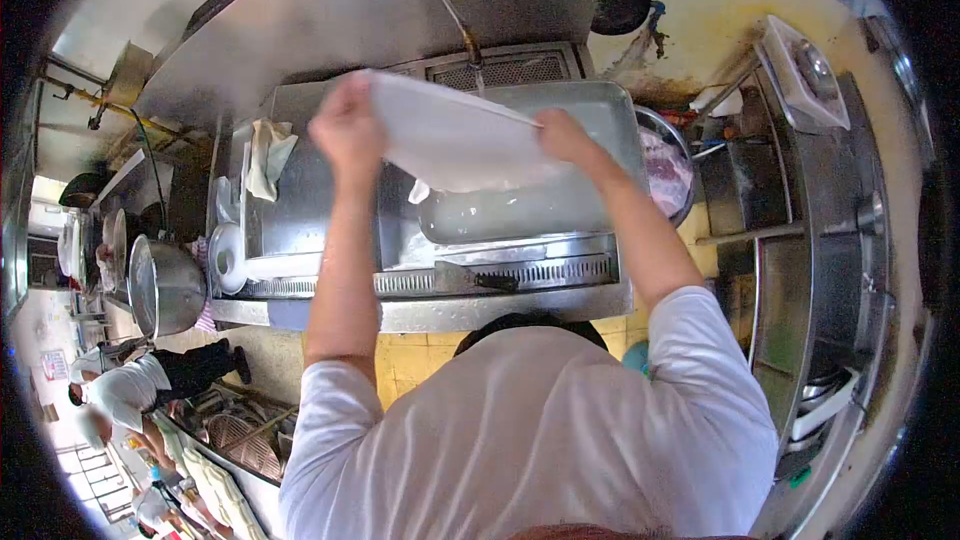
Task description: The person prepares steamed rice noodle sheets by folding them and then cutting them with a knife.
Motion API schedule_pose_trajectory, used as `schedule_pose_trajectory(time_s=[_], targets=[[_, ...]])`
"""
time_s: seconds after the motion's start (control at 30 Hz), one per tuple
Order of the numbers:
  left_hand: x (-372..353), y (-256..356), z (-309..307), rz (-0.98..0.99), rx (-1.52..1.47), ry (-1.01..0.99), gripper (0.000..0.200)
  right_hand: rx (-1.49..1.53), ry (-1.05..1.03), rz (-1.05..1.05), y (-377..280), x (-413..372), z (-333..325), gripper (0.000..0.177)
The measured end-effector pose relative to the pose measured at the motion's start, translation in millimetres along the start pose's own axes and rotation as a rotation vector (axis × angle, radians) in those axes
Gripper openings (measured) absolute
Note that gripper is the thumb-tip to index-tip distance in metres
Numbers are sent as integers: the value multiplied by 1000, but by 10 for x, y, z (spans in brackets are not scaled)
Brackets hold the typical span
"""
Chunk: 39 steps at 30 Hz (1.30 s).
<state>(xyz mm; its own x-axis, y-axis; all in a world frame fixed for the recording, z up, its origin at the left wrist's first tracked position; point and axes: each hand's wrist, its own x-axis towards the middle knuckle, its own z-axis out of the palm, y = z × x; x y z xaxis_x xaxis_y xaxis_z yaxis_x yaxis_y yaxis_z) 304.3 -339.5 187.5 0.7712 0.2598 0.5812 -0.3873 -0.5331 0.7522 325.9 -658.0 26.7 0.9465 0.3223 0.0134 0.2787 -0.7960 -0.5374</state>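
A white sheet, seemingly cloth, is stretched between my two hands above a large metal basin of water. My left hand grips its left corner, with the fingers closed and slightly blurred. At its right end my right hand pinches the upper edge. The sheet hangs at a slant and hides part of the basin. Just behind it, water runs from a faucet toward the basin. A small white scrap shows at the basin's left side.
A cream cloth lies on the sink's left side. A bowl of pinkish food stands right of the basin. Farther left is a large metal pot. Other people stand at the lower left. A metal shelf runs along the right.
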Motion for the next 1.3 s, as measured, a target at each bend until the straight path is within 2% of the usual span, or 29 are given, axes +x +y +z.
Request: schedule_pose_trajectory(time_s=[0.03, 0.1, 0.13, 0.23, 0.3, 0.33, 0.4, 0.43, 0.5, 0.57, 0.6, 0.63, 0.67, 0.7, 0.73, 0.77, 0.8, 0.83, 0.87, 0.9, 1.0, 1.03, 1.07, 1.1, 1.17, 1.23, 1.27, 1.3], targets=[[81, -112, -215, -117, -12, 71, 21, -83, 52, -17, 295, -157, -49, 26], [-16, -384, -424, -188, 104, 76, 22, -130, 147, 137, 765, -382, -117, 26], [-90, -571, -462, -258, 223, 80, 23, -131, 146, 134, 862, -442, -232, 26], [-440, -1382, -335, -293, 244, 108, 26, -204, 48, 243, 835, -554, -623, 30], [-649, -1747, -243, -393, 612, -172, 29, 369, 35, 306, 714, -581, -829, 28], [-668, -1694, -153, -354, 520, -258, 31, 365, 39, 303, 552, -568, -905, 28], [-748, -1531, 237, -275, 285, -367, 37, 896, 104, 298, 67, -457, -907, 21], [-786, -1449, 519, -238, 143, -388, 40, 896, 105, 298, -95, -374, -864, 21], [-807, -922, 964, -100, -113, -506, 45, 996, -21, 242, -384, -193, -800, 20], [-749, -338, 1129, -408, -498, -811, 39, 985, -83, 228, -632, -85, -840, 20], [-641, -117, 1090, -401, -498, -806, 39, 974, -147, 218, -725, -37, -859, 21], [-541, 94, 1036, -332, -350, -871, 36, 973, -146, 212, -787, -9, -853, 21], [-475, 230, 991, -263, -199, -932, 33, 1053, -48, 127, -839, 3, -838, 22], [-433, 282, 951, -258, -195, -930, 33, 1132, 52, 40, -887, 22, -821, 23], [-396, 311, 900, -142, -75, -833, 29, 1135, 52, 36, -942, 53, -791, 23], [-377, 346, 856, -29, 44, -736, 25, 1083, 127, -36, -1005, 80, -744, 24], [-393, 406, 828, -26, 50, -738, 25, 1029, 203, -107, -1064, 107, -694, 25], [-431, 476, 800, 23, 51, -582, 20, 1035, 205, -109, -1135, 131, -636, 25], [-431, 535, 776, 74, 51, -422, 17, 1033, 105, -49, -1209, 157, -580, 26], [-400, 564, 734, 75, 55, -419, 17, 1029, 2, 12, -1261, 169, -518, 27], [-229, 641, 470, 314, 12, -218, 10, 759, 71, -19, -1293, 121, -364, 25], [-177, 779, 319, 303, 54, -157, 8, 615, 113, -34, -1256, 85, -309, 24], [-123, 804, 202, 186, 35, -109, 7, 534, 57, 7, -1157, 9, -319, 23], [-33, 735, 116, 181, -157, -10, 9, 451, 2, 45, -978, -82, -358, 23], [50, 692, -172, 74, -26, 92, 13, 403, 87, 37, -264, -141, -100, 22], [-83, 198, -179, 13, 1, 59, 16, 141, 192, 52, 472, -274, 86, 25], [-228, -105, -112, -47, 27, 13, 21, 141, 187, 55, 433, -356, 50, 25], [-457, -305, 2, -97, 87, -69, 20, -74, 127, 55, 364, -519, -27, 23]])
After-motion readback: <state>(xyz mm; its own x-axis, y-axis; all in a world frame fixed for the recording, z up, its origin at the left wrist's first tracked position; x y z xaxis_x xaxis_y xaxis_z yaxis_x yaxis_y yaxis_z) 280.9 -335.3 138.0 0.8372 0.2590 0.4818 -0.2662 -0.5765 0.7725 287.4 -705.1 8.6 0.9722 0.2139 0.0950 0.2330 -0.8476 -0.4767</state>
